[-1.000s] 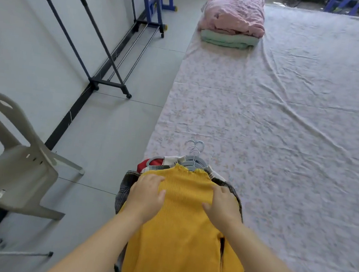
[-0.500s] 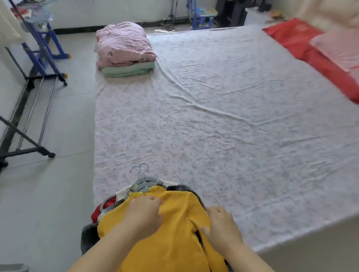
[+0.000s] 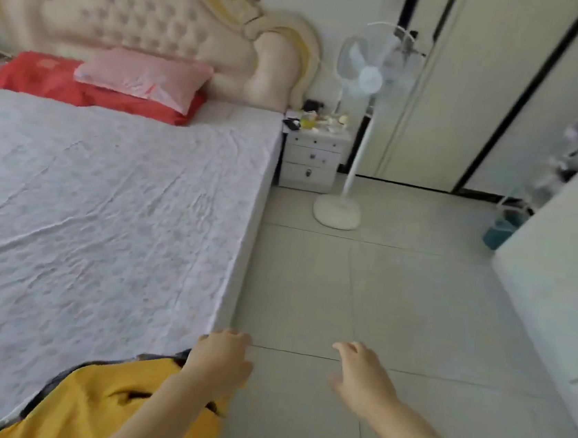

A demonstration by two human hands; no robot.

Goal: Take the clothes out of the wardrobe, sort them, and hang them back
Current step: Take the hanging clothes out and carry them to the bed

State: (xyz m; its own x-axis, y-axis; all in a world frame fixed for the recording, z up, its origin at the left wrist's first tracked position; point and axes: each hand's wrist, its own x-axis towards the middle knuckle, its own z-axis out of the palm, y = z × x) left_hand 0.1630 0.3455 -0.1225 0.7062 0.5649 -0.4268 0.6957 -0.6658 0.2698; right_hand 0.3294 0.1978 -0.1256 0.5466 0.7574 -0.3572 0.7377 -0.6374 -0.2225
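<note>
Where the wide bed in a wrinkled white floral sheet (image 3: 100, 215) meets the pale tiled floor (image 3: 414, 305), the cream wardrobe doors with black trim (image 3: 474, 96) stand across the room. A yellow knitted sweater (image 3: 107, 410) lies heaped on the bed's near corner. The left hand (image 3: 219, 362) hovers at the sweater's edge and the right hand (image 3: 361, 380) over the floor, each grip loose and empty.

Bare-armed, with bare left hand (image 3: 220, 360) and right hand (image 3: 361, 380)
</note>
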